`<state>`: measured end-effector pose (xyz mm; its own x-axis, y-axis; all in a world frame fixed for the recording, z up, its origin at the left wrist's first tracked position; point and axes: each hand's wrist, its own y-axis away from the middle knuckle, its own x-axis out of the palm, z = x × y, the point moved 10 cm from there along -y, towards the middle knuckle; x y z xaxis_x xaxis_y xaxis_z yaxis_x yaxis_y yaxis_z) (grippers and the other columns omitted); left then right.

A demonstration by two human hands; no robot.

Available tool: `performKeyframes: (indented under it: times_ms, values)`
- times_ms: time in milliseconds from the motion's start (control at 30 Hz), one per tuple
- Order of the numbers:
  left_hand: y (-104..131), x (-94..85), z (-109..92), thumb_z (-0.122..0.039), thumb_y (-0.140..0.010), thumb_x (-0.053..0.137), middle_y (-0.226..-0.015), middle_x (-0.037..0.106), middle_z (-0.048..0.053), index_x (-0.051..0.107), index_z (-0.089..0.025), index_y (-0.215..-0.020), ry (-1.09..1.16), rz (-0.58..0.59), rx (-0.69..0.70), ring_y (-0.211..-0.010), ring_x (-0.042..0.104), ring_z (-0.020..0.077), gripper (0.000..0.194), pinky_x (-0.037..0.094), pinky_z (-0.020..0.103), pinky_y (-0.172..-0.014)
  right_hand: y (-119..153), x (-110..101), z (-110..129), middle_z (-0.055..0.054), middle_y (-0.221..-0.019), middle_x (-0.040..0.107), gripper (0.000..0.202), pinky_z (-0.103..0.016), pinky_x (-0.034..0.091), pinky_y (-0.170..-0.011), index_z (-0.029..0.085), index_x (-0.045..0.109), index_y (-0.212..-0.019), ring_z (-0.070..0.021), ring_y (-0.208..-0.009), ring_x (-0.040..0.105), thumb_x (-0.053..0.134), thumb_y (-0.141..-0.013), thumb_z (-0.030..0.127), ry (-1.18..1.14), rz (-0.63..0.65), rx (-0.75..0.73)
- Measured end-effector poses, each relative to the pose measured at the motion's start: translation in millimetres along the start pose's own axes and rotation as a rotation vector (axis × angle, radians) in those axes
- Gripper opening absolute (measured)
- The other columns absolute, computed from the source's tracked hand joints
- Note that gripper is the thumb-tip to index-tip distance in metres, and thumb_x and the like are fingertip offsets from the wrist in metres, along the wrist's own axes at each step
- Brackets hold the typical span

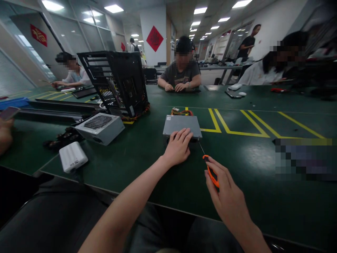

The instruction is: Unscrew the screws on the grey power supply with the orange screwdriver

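A grey metal computer power supply (181,123) lies on the green table in front of me, its bundle of coloured wires at the far side. My left hand (179,146) grips its near edge, with the fingers laid over the top face. In my right hand (223,186) is a screwdriver (212,175) with an orange and black handle, the fingers closed around it. The screwdriver's thin shaft slants up to the left, and its tip meets the near face of the power supply close to the right corner.
Left of centre stands an open black computer case (126,84). Before it lie a second power supply (100,126), dark cables (64,138) and a white box-like device (73,157). Yellow tape lines (244,134) mark the table. A person (181,70) sits opposite; others sit left and right.
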<state>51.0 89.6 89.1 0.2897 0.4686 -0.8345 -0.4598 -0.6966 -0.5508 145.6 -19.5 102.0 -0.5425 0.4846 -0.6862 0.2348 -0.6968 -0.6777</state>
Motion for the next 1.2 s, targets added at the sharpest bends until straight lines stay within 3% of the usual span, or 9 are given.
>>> performKeyframes:
  times_ms: [167, 467, 700, 933, 1200]
  values:
    - [-3, 0.0, 2, -0.019, -0.081, 0.044, -0.136, 0.043, 0.009, 0.041, -0.014, -0.126, 0.000, -0.036, 0.001, -0.127, 0.033, 0.0204, 0.045, 0.026, 0.037, -0.101, 7, -3, -6, -0.012, -0.116, 0.057, 0.024, -0.031, 0.052, -0.080, 0.017, 0.051, -0.111, -0.0188, -0.100, 0.060, 0.046, -0.087, 0.019, 0.084, -0.106, 0.040]
    - [-5, 12.8, 3, -0.021, -0.080, 0.046, -0.138, 0.041, 0.011, 0.037, -0.013, -0.132, -0.018, -0.018, 0.064, -0.127, 0.033, 0.0243, 0.053, 0.025, 0.040, -0.098, -1, 4, 4, -0.018, -0.117, 0.052, 0.025, -0.035, 0.055, -0.078, 0.012, 0.051, -0.108, -0.0223, -0.105, 0.057, 0.040, -0.085, 0.013, 0.052, 0.018, 0.064]
    - [-5, 16.8, 7, -0.023, -0.083, 0.045, -0.137, 0.042, 0.011, 0.039, -0.014, -0.131, -0.022, -0.039, 0.060, -0.126, 0.035, 0.0241, 0.050, 0.024, 0.039, -0.098, 0, -5, -6, -0.016, -0.112, 0.059, 0.026, -0.031, 0.056, -0.074, 0.012, 0.051, -0.112, -0.0195, -0.096, 0.062, 0.045, -0.086, 0.014, 0.138, -0.026, -0.002]
    - [-5, 13.5, 6, -0.025, -0.083, 0.045, -0.137, 0.043, 0.010, 0.040, -0.013, -0.131, -0.029, -0.029, -0.014, -0.127, 0.034, 0.0232, 0.049, 0.025, 0.038, -0.100, -10, -12, -23, -0.011, -0.112, 0.057, 0.022, -0.031, 0.053, -0.081, 0.017, 0.053, -0.107, -0.0184, -0.101, 0.059, 0.047, -0.085, 0.019, -0.042, 0.018, -0.025]
    - [-5, 14.7, 7, -0.026, -0.082, 0.047, -0.137, 0.043, 0.009, 0.040, -0.014, -0.131, -0.020, -0.035, -0.008, -0.127, 0.034, 0.0225, 0.051, 0.026, 0.038, -0.100, -5, -6, -16, -0.013, -0.116, 0.055, 0.031, -0.029, 0.051, -0.086, 0.014, 0.049, -0.115, -0.0178, -0.107, 0.056, 0.048, -0.084, 0.012, -0.021, 0.014, -0.011]
